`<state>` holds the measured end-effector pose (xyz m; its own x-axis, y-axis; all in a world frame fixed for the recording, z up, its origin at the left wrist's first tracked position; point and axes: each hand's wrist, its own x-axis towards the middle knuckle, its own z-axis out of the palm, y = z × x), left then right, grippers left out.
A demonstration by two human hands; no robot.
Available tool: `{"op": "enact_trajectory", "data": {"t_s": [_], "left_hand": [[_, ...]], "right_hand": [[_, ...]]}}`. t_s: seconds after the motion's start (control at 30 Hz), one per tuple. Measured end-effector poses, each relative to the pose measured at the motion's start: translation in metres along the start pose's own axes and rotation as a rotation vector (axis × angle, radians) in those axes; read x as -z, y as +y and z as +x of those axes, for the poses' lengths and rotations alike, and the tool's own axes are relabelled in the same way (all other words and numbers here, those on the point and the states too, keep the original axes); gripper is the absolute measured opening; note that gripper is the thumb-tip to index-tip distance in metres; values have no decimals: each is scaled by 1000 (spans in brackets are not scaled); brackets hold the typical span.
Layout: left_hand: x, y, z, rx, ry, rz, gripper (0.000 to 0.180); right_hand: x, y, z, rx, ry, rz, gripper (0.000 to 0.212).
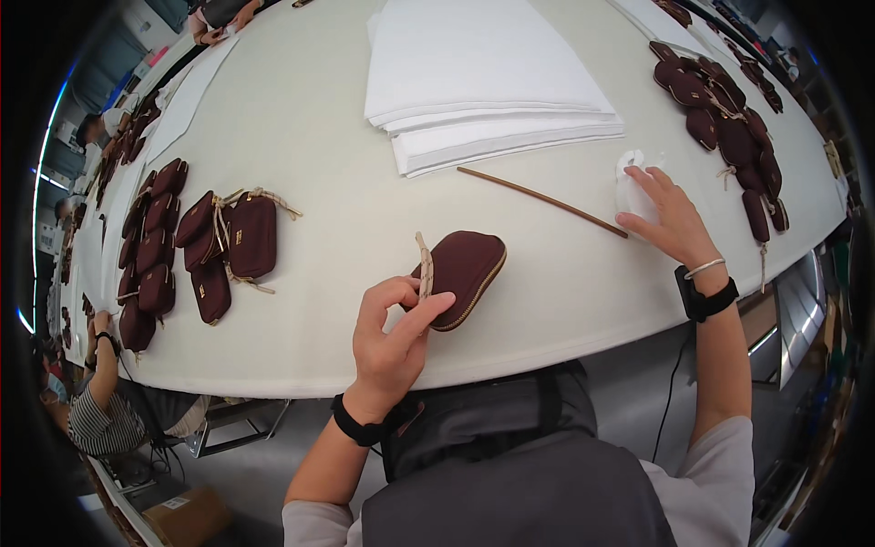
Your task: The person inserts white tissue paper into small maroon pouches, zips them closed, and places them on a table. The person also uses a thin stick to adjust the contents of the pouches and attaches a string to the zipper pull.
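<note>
My left hand (392,337) is closed on a small dark maroon zip pouch (469,273), its thumb lying across the near side. The pouch stands tilted above the white table, a gold-toned zip running along its right and lower edge. A beige braided cord (425,264) rises beside my fingers. Over to the right, my right hand (670,214) has its fingers stretched and apart. Its fingertips reach over a white, partly see-through object (629,187), whose kind I cannot make out. A thin brown stick (542,201) lies slanted between the two hands.
Stacked white sheets (492,82) lie at the far middle. Maroon pouches with cords sit in a left cluster (251,237), a left row (157,246) and a right pile (729,118). At left, a person in a striped top (114,415) sits by the table edge.
</note>
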<state>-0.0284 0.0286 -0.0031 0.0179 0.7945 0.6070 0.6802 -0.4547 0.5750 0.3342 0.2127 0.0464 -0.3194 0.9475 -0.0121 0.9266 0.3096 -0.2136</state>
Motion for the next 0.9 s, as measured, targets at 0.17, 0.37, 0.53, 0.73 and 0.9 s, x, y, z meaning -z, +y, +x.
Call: {"op": "enact_trajectory", "data": {"t_s": [0.17,0.37,0.53,0.73,0.9], "left_hand": [[-2,6,-6,-59,-171,143,50],[-3,10,-10,-12,-93,57,39],[-9,9,-11,-6,38,42,32],[-2,9,-14,42,63,6,30],[1,11,-22,122,114,-138,28]], "right_hand": [[2,-6,-5,3,25,-20,78],[-3,-2,-5,2,62,-100,78],[31,-58,-18,186,168,-53,74],[56,-161,-14,628,180,269,72],[30,-213,-14,673,356,188,68]]}}
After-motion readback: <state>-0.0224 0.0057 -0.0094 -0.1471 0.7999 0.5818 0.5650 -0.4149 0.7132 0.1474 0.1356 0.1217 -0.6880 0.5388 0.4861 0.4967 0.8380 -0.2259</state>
